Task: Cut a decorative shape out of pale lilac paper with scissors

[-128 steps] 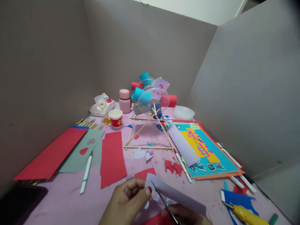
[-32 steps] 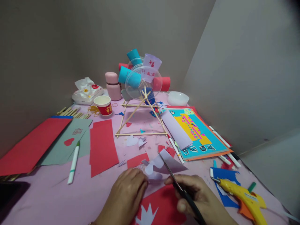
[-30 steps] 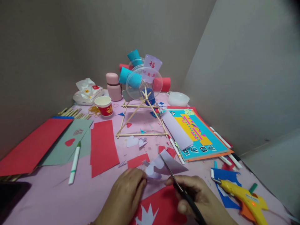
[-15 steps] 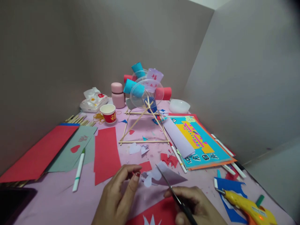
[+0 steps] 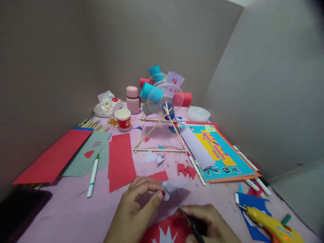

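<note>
My left hand (image 5: 138,206) pinches a small cut piece of lilac paper (image 5: 177,185) between thumb and fingers. In my right hand (image 5: 207,219) is a pair of scissors (image 5: 192,228) with dark handles, its thin blades reaching across the paper to the left fingertips. Whether the blades are parted is hard to see. Below both hands lies a red sheet (image 5: 157,233) with a jagged pale shape on it. A red paper strip (image 5: 160,176) rests just beyond the left fingers, and a lilac paper heart (image 5: 150,157) lies farther back.
A stick frame (image 5: 160,150) carries a wheel of coloured paper cups (image 5: 152,92). On the right are a decorated blue sheet (image 5: 238,162) and a yellow glue gun (image 5: 268,221). Left stand a paper cup (image 5: 123,119), red sheets (image 5: 121,158) and a marker (image 5: 93,177).
The scissors' tip has come closer to my left fingertips, and the lilac paper has turned and shifted between my hands. The whole view has swung slightly left.
</note>
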`<state>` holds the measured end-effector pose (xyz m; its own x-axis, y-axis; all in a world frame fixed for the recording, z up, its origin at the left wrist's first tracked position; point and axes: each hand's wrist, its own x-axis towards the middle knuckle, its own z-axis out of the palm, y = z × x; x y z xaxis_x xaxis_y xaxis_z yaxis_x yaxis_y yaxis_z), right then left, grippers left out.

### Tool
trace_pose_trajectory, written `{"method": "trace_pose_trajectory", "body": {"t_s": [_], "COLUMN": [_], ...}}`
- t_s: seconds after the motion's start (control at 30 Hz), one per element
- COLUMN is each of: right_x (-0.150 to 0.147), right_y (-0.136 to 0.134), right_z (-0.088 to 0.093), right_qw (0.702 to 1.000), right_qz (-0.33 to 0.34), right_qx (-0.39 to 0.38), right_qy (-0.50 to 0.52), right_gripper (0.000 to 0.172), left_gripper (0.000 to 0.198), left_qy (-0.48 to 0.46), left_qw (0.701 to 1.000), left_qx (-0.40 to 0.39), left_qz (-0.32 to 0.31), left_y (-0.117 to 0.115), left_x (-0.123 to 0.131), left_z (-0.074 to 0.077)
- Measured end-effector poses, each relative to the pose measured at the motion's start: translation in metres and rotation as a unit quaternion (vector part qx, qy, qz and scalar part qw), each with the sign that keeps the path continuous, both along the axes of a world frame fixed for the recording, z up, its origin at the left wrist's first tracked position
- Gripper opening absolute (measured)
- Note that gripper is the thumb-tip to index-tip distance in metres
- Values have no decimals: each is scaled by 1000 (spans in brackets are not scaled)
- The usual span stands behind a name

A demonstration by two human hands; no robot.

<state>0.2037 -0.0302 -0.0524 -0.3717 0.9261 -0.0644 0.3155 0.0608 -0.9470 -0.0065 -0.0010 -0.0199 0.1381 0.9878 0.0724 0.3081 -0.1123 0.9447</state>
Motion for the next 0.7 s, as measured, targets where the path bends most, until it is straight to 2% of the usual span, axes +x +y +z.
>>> {"method": "trace_pose_trajectory", "body": {"t_s": [0.1, 0.27, 0.43, 0.7], "right_x": [1, 0, 1, 1], "right_y": [0, 4, 4, 2], "right_z": [1, 7, 10, 13], "right_qw": [999, 999, 998, 999], "right_qz": [-22, 43, 64, 49], "right_qx": [31, 20, 5, 2], "right_qy": [-20, -8, 10, -11], "right_gripper": [48, 41, 33, 39], "left_gripper": [14, 14, 13, 11], "left_qy": [4, 2, -8, -23], "left_qw": [1000, 1000, 1000, 999], "left_qx": [16, 15, 1, -20], "left_qz": [2, -9, -10, -13], "left_y": [-1, -2, -3, -6], "left_x": [2, 2, 2, 1], "left_z": [3, 5, 7, 7]}}
